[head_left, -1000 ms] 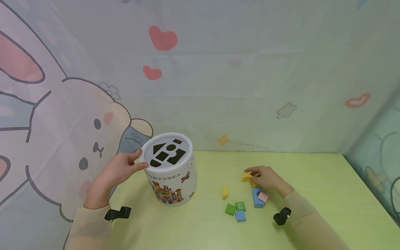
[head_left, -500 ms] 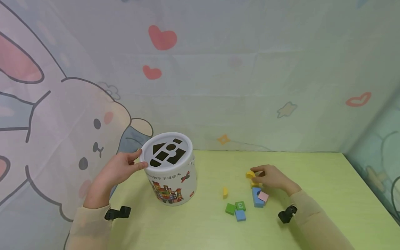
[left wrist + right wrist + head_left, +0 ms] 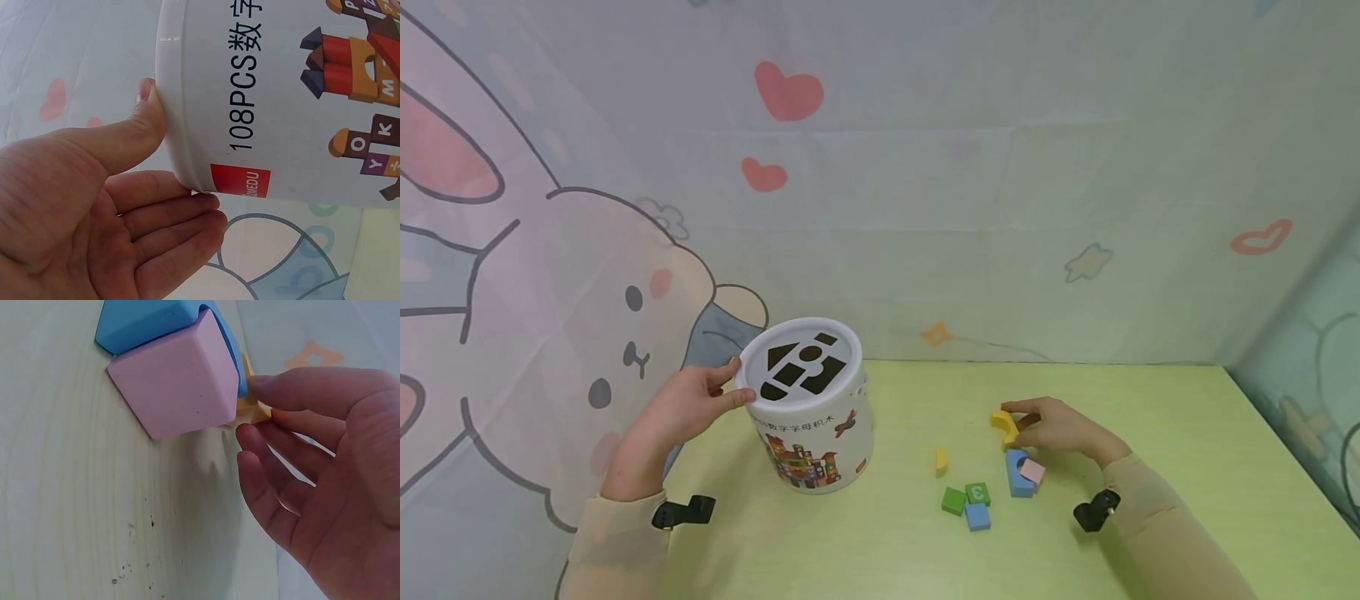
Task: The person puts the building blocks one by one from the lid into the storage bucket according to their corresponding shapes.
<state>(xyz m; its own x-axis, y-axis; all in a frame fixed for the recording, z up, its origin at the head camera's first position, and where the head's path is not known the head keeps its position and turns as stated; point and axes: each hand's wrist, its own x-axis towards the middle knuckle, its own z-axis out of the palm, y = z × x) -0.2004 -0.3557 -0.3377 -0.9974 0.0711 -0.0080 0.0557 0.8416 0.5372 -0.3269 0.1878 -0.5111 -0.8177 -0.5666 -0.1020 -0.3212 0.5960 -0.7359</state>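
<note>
My left hand [image 3: 688, 404] holds the rim of a white toy-block bucket [image 3: 820, 458], thumb and fingers at the edge of its lid [image 3: 793, 348], which has several shaped holes. In the left wrist view, the bucket's printed side [image 3: 250, 144] fills the right part. A yellow arch block [image 3: 1004, 425] lies between the thumb and fingers of my right hand [image 3: 1048, 427], which pinches it. The right wrist view shows only part of this yellow block [image 3: 251, 412], behind a pink block [image 3: 178, 381] that leans on a blue block with a notch [image 3: 144, 322].
Left of the right hand lies a small yellow half-round block [image 3: 941, 462]. Nearer me, two green blocks [image 3: 953, 501] and a blue block [image 3: 977, 517] sit close together. A cartoon-printed backdrop [image 3: 925, 208] rises behind the table [image 3: 1150, 433].
The right hand has shifted slightly to the right with the yellow arch, which now shows more of its curve. The left hand and bucket stay in place.
</note>
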